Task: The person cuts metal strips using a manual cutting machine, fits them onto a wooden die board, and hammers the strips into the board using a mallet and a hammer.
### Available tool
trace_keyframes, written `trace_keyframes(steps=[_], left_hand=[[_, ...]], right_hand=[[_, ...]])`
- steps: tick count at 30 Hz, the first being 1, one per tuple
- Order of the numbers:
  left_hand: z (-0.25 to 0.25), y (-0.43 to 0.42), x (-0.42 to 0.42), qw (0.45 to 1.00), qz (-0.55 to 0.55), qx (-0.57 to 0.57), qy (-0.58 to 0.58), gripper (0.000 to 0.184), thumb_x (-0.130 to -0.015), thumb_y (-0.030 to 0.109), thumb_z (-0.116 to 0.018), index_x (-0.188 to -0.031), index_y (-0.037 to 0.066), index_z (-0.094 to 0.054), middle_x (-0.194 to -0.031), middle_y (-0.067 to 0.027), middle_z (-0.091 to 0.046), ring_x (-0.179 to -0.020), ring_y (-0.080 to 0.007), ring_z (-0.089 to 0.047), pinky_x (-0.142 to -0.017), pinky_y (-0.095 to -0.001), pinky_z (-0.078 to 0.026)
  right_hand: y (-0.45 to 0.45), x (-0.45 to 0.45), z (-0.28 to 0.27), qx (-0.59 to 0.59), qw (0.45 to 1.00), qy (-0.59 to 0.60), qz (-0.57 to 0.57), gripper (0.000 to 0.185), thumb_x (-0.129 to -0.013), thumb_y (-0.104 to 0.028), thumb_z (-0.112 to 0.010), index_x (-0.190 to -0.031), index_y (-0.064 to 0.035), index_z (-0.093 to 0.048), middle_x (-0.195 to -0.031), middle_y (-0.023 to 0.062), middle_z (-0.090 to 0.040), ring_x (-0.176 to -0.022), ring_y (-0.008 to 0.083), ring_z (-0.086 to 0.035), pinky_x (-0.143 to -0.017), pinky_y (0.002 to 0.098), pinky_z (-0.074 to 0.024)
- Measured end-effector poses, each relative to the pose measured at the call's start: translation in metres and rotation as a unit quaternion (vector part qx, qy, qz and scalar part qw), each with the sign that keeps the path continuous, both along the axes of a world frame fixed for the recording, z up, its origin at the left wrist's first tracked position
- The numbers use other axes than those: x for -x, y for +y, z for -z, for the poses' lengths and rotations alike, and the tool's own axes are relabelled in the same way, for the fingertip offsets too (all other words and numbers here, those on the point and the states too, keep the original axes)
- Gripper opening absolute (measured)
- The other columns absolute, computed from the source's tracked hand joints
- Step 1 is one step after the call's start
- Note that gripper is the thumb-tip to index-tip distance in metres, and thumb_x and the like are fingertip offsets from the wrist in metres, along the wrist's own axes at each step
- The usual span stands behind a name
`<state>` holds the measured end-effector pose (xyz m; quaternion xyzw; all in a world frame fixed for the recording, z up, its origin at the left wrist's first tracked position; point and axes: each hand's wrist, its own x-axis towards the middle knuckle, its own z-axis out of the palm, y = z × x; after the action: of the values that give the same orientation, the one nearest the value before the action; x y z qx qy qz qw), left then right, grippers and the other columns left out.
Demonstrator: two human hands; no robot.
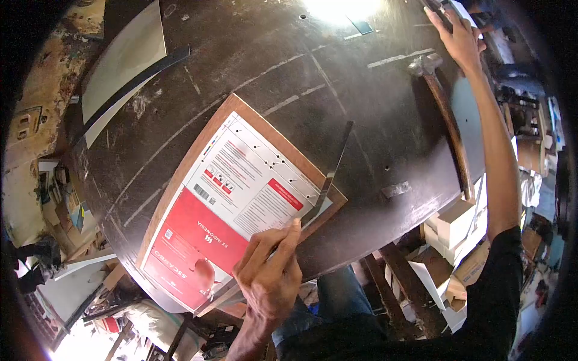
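My left hand [271, 271] is closed over the near right edge of a printed red and white sheet [208, 222], which lies on a brown board [226, 111]. A thin dark metal strip [341, 153] runs from its fingertips across the board's right corner and onto the table. What the curled fingers enclose is partly hidden. My right hand [460, 39] is stretched to the table's far right edge, fingers apart, beside dark objects too unclear to name. A hammer [445, 114] with a wooden handle lies below that hand.
The dark, scratched tabletop [241, 78] carries a pale sheet [129, 66] with a long black strip [138, 87] across it at the far left. A small flat piece [363, 26] lies near the bright glare. Cardboard boxes [454, 222] stand below the right edge.
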<state>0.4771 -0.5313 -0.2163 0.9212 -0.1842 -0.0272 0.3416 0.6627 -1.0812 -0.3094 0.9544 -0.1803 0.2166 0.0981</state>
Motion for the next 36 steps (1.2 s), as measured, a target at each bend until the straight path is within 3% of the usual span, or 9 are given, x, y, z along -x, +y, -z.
trace_keyframes(steps=[4, 7, 8, 9, 14, 20, 22, 29, 36], left_hand=[[0.0, 0.0, 0.001, 1.0, -0.007, -0.001, -0.004, 0.037, -0.071, -0.011, -0.073, -0.105, 0.003, -0.076, -0.083, -0.0072, -0.067, -0.078, -0.0215, -0.067, -0.068, -0.0332, -0.053], [-0.008, 0.005, -0.001, 1.0, -0.02, 0.011, 0.013, 0.033, -0.075, -0.009, -0.074, -0.106, 0.004, -0.076, -0.084, -0.0084, -0.07, -0.078, -0.0195, -0.069, -0.065, -0.0317, -0.056], [-0.016, 0.009, -0.002, 0.994, -0.043, 0.049, 0.083, 0.029, -0.077, -0.007, -0.075, -0.104, 0.003, -0.076, -0.084, -0.0098, -0.071, -0.076, -0.0179, -0.07, -0.065, -0.0301, -0.057], [-0.023, 0.011, -0.002, 0.982, -0.066, 0.086, 0.155, 0.024, -0.08, -0.006, -0.075, -0.103, 0.001, -0.076, -0.085, -0.0113, -0.073, -0.074, -0.0164, -0.07, -0.064, -0.0284, -0.058], [-0.052, 0.019, -0.005, 0.89, -0.147, 0.181, 0.391, 0.019, -0.079, 0.0, -0.081, -0.096, -0.004, -0.075, -0.081, -0.0161, -0.074, -0.067, -0.0149, -0.071, -0.065, -0.0255, -0.059], [-0.06, 0.028, -0.007, 0.869, -0.148, 0.187, 0.434, 0.02, -0.077, 0.002, -0.083, -0.094, -0.004, -0.075, -0.081, -0.0162, -0.075, -0.07, -0.0151, -0.073, -0.063, -0.0258, -0.059], [-0.059, 0.029, -0.006, 0.864, -0.166, 0.209, 0.427, 0.017, -0.072, -0.004, -0.084, -0.086, -0.004, -0.074, -0.079, -0.0111, -0.074, -0.069, -0.0116, -0.068, -0.062, -0.023, -0.053], [-0.057, 0.036, -0.002, 0.861, -0.122, 0.201, 0.45, 0.02, -0.076, -0.004, -0.081, -0.095, -0.004, -0.075, -0.082, -0.0172, -0.075, -0.072, -0.0159, -0.074, -0.062, -0.0259, -0.059], [-0.068, 0.033, -0.008, 0.844, -0.131, 0.217, 0.472, 0.018, -0.073, -0.002, -0.084, -0.088, -0.003, -0.075, -0.079, -0.0144, -0.074, -0.068, -0.0133, -0.069, -0.063, -0.025, -0.053]], right_hand=[[0.016, 0.003, -0.02, 0.105, 0.991, 0.081, 0.006, 0.065, -0.097, -0.065, -0.046, -0.14, -0.0166, -0.055, -0.125, 0.0233, -0.061, -0.122, 0.0446, -0.054, -0.102, 0.0618, -0.04], [0.007, 0.009, -0.047, 0.217, 0.956, 0.015, -0.199, 0.056, -0.103, -0.055, -0.043, -0.132, -0.0095, -0.058, -0.107, 0.0125, -0.068, -0.093, 0.0242, -0.066, -0.078, 0.0367, -0.0544], [0.032, 0.026, -0.076, -0.158, 0.977, 0.002, -0.141, 0.054, -0.104, -0.052, -0.043, -0.132, -0.0082, -0.058, -0.1, 0.0081, -0.065, -0.089, 0.0177, -0.064, -0.074, 0.0312, -0.0535], [0.066, 0.049, -0.101, -0.325, 0.939, -0.038, -0.107, 0.049, -0.101, -0.047, -0.048, -0.129, -0.0079, -0.057, -0.097, 0.0077, -0.064, -0.086, 0.0178, -0.063, -0.073, 0.031, -0.0535], [0.271, 0.229, -0.14, -0.836, 0.536, 0.107, -0.041, 0.039, -0.089, -0.023, -0.074, -0.117, -0.0066, -0.053, -0.083, 0.0058, -0.061, -0.074, 0.0181, -0.063, -0.064, 0.0297, -0.0533], [0.32, 0.267, -0.141, -0.623, 0.59, 0.472, -0.205, 0.065, -0.093, -0.002, -0.059, -0.152, -0.0094, -0.034, -0.128, 0.0219, -0.051, -0.113, 0.0336, -0.055, -0.093, 0.0436, -0.0484], [0.322, 0.258, -0.145, -0.666, 0.488, 0.542, -0.159, 0.075, -0.093, -0.002, -0.057, -0.157, -0.0126, -0.02, -0.133, 0.0239, -0.046, -0.116, 0.036, -0.054, -0.097, 0.0468, -0.0482], [0.318, 0.263, -0.142, -0.588, 0.587, 0.482, -0.278, 0.092, -0.083, 0.007, -0.059, -0.159, -0.0155, -0.013, -0.124, 0.0259, -0.045, -0.106, 0.0385, -0.057, -0.093, 0.0448, -0.0548], [0.321, 0.248, -0.159, -0.537, 0.597, 0.534, -0.265, 0.095, -0.077, 0.01, -0.058, -0.158, -0.0118, -0.015, -0.116, 0.0236, -0.046, -0.101, 0.0359, -0.057, -0.086, 0.0407, -0.0571]])
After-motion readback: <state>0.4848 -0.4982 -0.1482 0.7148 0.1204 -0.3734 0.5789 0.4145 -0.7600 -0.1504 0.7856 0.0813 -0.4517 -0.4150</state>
